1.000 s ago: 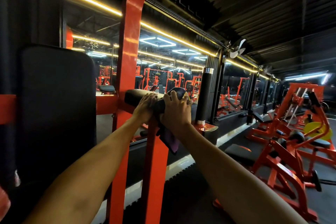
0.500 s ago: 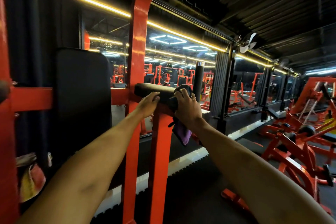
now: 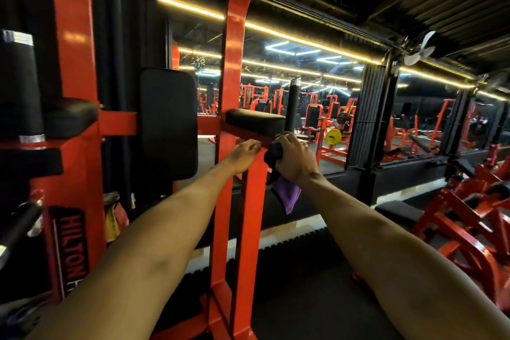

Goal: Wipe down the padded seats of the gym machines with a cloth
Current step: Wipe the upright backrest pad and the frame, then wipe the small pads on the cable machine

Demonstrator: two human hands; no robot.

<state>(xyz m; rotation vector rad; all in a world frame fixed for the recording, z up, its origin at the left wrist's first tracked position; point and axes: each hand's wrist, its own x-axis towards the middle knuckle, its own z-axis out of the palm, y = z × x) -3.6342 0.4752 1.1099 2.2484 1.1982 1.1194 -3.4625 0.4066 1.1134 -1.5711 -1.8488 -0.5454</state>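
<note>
Centre frame: my right grip (image 3: 296, 160) clutches the purple cloth (image 3: 288, 194) just below the black pad (image 3: 255, 120); the left grip (image 3: 242, 156), I cannot tell. Best spread it flat and sweep lengthwise.

The left forearm (image 3: 154, 229) and right forearm (image 3: 386, 234) are bare along their whole visible length, widening toward the lens; soft muscle contours show on each, and tendons stand out at the right wrist; the left hand (image 3: 244, 156) and right hand (image 3: 296, 164) are bare as well; a faint glint on one right finger is too small to identify.
</note>
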